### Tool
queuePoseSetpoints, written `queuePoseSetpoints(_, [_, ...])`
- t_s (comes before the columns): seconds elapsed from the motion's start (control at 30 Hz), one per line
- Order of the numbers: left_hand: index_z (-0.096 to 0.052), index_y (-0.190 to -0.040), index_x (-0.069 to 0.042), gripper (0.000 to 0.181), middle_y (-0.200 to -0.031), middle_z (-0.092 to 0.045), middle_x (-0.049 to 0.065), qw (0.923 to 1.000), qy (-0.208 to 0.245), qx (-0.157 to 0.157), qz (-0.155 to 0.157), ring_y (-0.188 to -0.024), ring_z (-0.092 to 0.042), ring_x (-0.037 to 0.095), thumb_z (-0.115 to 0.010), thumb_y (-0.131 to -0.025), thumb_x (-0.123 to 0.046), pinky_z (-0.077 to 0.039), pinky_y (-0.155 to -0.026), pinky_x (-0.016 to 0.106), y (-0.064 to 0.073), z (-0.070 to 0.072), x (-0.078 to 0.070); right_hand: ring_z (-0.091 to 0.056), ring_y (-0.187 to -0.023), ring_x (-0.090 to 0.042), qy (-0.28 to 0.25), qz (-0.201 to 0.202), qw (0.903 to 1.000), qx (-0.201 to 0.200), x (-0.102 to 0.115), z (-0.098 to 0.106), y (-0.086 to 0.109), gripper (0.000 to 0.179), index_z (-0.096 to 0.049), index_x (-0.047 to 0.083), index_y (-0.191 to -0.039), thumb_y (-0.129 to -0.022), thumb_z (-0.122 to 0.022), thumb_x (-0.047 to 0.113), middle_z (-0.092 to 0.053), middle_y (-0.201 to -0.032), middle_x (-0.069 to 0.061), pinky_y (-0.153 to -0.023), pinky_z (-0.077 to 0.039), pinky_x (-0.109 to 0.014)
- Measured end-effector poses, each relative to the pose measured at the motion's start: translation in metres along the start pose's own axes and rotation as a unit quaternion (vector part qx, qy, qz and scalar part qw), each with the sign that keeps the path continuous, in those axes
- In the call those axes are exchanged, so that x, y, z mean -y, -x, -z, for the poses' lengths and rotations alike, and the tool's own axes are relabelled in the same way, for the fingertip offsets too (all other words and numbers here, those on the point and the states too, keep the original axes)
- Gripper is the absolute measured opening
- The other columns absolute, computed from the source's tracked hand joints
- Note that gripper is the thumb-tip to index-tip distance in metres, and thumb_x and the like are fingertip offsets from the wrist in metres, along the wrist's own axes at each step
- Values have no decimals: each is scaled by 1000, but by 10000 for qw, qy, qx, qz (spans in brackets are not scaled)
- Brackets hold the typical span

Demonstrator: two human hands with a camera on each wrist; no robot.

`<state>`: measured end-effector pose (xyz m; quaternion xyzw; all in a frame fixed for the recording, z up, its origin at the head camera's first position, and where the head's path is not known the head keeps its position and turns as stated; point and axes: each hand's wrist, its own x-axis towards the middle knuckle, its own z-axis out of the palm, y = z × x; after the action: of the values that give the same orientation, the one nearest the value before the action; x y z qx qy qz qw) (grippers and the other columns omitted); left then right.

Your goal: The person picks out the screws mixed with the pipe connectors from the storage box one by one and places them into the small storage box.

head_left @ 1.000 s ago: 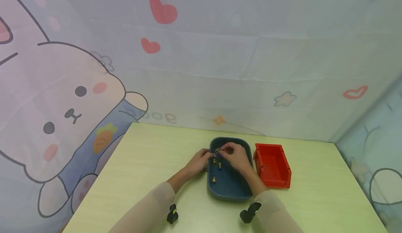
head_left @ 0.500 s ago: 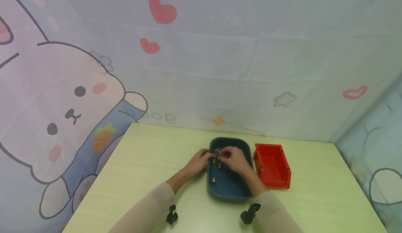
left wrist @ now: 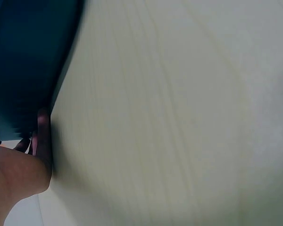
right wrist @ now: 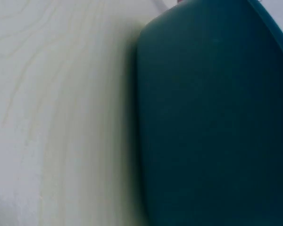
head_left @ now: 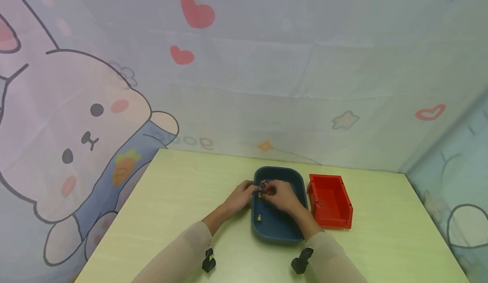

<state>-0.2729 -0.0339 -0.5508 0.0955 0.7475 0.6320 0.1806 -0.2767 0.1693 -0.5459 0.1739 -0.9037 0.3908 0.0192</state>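
Note:
A dark blue-green tray (head_left: 280, 237) stands on the table, with several small brass-coloured pieces lying in its left half. One such brass piece (head_left: 259, 217) lies apart, nearer the front. At the tray's left side my left hand (head_left: 239, 196) grips the rim, thumb at the top edge; in the left wrist view its fingers (left wrist: 44, 136) lie along the outer wall. My right hand (head_left: 281, 195) reaches over the tray, thumb and fingers bent down at the cluster of brass pieces (head_left: 263, 183). I cannot tell whether its fingertips pinch one. Only the tray's outer wall (right wrist: 217, 117) fills much of the right wrist view.
A red open-front bin (head_left: 331, 202) stands right of the tray, with a few tiny pieces (head_left: 320, 202) in it. Behind the pale wooden table (head_left: 198, 177) hangs a printed cloth (head_left: 267, 84). Black wrist mounts (head_left: 209, 261) hang by the sleeves.
My right hand has shifted slightly down and toward the front over the pieces, now covering one with blue on it that showed earlier. The left hand and the tray have stayed put.

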Motion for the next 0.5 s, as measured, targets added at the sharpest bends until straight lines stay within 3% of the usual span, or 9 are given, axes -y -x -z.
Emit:
queuePoseSetpoints(0.13, [-48,-151,-1,53,-146,-55,18,10000,11,9,17,-130,-58,35,-49,-110,-34,-61,-93,42,1,0,0,-65,-77,-11,172,182,9997,28,-3,-6,-2,10,-77,5,-92,-88,-84,9,-72,-83,0,-71,-56,-30])
queuePoseSetpoints(0.5, [-49,-150,-2,52,-146,-55,17,10000,3,-15,63,-132,-57,34,-48,-111,-35,-61,-94,41,0,2,0,-66,-80,-14,244,149,9996,-26,-5,-9,-3,10,-77,6,-92,-85,-84,7,-72,-85,-1,-75,-57,-34])
